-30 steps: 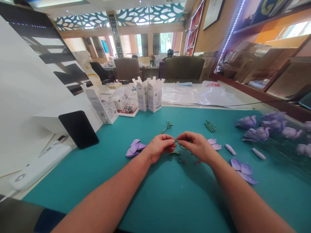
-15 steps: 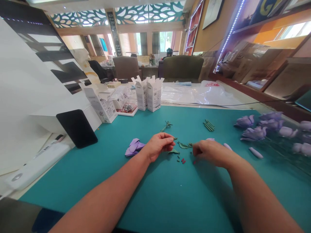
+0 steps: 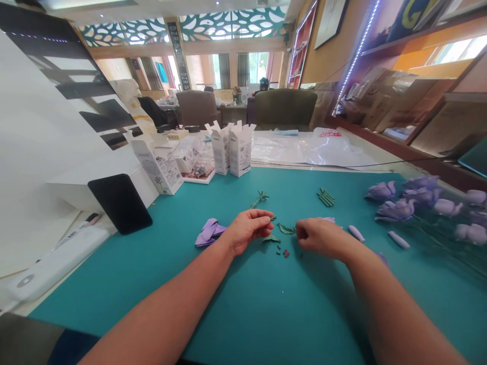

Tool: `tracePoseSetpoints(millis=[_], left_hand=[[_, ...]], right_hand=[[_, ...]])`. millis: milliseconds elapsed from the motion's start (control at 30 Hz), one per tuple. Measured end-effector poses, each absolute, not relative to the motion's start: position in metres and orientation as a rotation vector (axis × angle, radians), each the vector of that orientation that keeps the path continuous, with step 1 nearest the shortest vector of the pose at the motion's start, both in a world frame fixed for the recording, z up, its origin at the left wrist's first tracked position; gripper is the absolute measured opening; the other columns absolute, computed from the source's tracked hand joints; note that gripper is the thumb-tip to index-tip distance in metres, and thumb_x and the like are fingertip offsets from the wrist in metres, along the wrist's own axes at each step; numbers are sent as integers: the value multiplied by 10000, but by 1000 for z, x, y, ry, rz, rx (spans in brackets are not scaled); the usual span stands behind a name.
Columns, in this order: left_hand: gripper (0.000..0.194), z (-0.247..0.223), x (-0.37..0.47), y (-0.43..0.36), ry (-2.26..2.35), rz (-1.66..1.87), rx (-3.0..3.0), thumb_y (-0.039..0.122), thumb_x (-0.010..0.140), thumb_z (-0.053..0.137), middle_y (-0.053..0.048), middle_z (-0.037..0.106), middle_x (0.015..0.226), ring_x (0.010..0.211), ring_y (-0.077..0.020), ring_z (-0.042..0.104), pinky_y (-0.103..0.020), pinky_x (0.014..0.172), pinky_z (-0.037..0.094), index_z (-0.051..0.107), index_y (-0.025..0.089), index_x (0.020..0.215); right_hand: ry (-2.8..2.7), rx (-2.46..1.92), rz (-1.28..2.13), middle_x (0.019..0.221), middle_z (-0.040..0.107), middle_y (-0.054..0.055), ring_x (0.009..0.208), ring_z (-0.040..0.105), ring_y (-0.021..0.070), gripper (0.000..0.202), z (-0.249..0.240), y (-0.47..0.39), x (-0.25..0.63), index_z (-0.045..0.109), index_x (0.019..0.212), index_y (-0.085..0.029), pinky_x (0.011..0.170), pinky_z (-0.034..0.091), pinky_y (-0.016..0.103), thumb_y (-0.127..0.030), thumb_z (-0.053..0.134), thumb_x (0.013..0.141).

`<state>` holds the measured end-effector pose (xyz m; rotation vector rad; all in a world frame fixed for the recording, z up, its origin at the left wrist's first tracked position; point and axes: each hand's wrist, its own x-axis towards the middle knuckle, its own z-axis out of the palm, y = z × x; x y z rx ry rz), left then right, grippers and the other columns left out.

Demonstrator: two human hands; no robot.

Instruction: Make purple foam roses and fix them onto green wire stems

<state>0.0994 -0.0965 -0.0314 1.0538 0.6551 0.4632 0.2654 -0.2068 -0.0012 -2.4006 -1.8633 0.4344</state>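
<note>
Between the thumb and fingertips of my left hand (image 3: 249, 226) is a small green plant piece (image 3: 273, 218), its far part covered by the fingers. My right hand (image 3: 319, 237) is closed just above the mat, and its fingertips hide whatever they hold. A green leaf (image 3: 285, 228) lies between the hands, and another leaf (image 3: 271, 238) lies under my left fingertips. Small red pieces (image 3: 286, 253) and tiny green pieces (image 3: 279, 249) lie nearer to me. Folded purple petals (image 3: 209, 232) sit left of my left hand. Beyond it lies a green stem piece with pointed tips (image 3: 261, 197).
Green sticks (image 3: 326, 197) lie together behind my right hand. Purple flowers (image 3: 395, 209) and purple tapered pieces (image 3: 398, 240) lie on the right of the green mat (image 3: 243, 309). White boxes (image 3: 240, 152) stand at the back, and a black tablet-like panel (image 3: 120, 204) leans at left.
My right hand has shifted slightly left, nearer my left hand, and covers the curled green piece by its fingertips. A purple piece has come out from behind my right forearm. My left hand keeps its pinch.
</note>
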Motion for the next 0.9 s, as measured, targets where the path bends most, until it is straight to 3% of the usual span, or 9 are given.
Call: tracePoseSetpoints(millis=[133,300,533,900], left_hand=[[234,-31,99,-97,640,459,1047,222,685,749,-34,669,683,564,-81,609,-230,650,499,672,121,882],[241,-32,100,-97,648,468,1036,224,668,763,-45,683,693,585,-96,626,-239,667,503,662,120,861],[189,-32,101,-100,662,456,1057,202,691,740,-59,693,713,596,-107,637,-254,681,508,629,120,821],[155,-31,101,-101,644,466,1105,176,705,717,-38,686,688,604,-99,639,-248,697,516,612,121,805]], right_hand=[[-1703,-2110,484,607,579,-33,560,483,112,100,4,-205,259,535,619,-218,510,324,230,-138,487,655],[-1434,-1702,647,704,623,-17,642,553,133,244,-12,-195,261,629,925,-213,596,431,252,-281,531,712],[-1112,-1517,743,624,604,-27,574,527,110,164,-14,-186,250,637,719,-191,570,434,252,-341,649,653],[-1092,-1521,734,589,579,-30,552,483,101,164,-14,-185,244,630,698,-173,531,387,243,-330,655,655]])
